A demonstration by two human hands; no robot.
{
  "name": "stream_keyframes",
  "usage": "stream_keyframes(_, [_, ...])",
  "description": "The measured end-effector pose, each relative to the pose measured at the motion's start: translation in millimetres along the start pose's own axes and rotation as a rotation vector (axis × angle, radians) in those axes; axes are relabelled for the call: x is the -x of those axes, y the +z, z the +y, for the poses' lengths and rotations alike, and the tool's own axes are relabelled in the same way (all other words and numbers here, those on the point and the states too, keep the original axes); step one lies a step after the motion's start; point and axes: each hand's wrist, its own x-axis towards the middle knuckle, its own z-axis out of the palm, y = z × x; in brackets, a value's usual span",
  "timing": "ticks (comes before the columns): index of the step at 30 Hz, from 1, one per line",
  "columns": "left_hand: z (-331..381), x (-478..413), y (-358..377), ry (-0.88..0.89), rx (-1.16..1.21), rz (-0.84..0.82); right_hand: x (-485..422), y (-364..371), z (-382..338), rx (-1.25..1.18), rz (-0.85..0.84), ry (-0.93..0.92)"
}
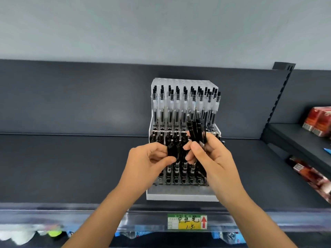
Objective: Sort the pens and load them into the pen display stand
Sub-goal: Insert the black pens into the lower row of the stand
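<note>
While the right hand (212,158) grips a pen bundle (197,131), the left hand (148,162) pinches one pen (172,150) over the display stand (180,195); loading step, next requiring alignment with a free hole (176,180).

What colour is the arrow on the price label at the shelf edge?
The upward arrow on the paper price label is red; the head view shows it.

Shop: shelf (71,167), price tag (187,221), packaged goods (318,122).
</note>
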Motion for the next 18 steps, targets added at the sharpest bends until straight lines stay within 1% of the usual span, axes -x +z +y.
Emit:
stream_keyframes(5, [-3,1,-1,0.004,-0.069,-0.016,-2,1,-4,0.004,0.021,-0.003])
stream_keyframes(9, [-1,-1,-3,0.013,-0.114,-0.032,-1,2,-4,-0.022,0.04,0.028])
stream_keyframes(12, [0,0,-4,0.006,-0.196,-0.056,-2,3,-2,-0.059,0.033,0.053])
stream_keyframes(14, [3,3,-7,0.001,-0.242,-0.028,-2,3,-1,-0.112,0.019,0.078])
stream_keyframes(16, [8,6,-12,0.013,-0.242,0.047,-2,4,-1,-0.16,0.001,0.097])
stream_keyframes(18, [14,7,-16,0.097,-0.225,0.076,-3,6,-2,-0.207,-0.009,0.109])
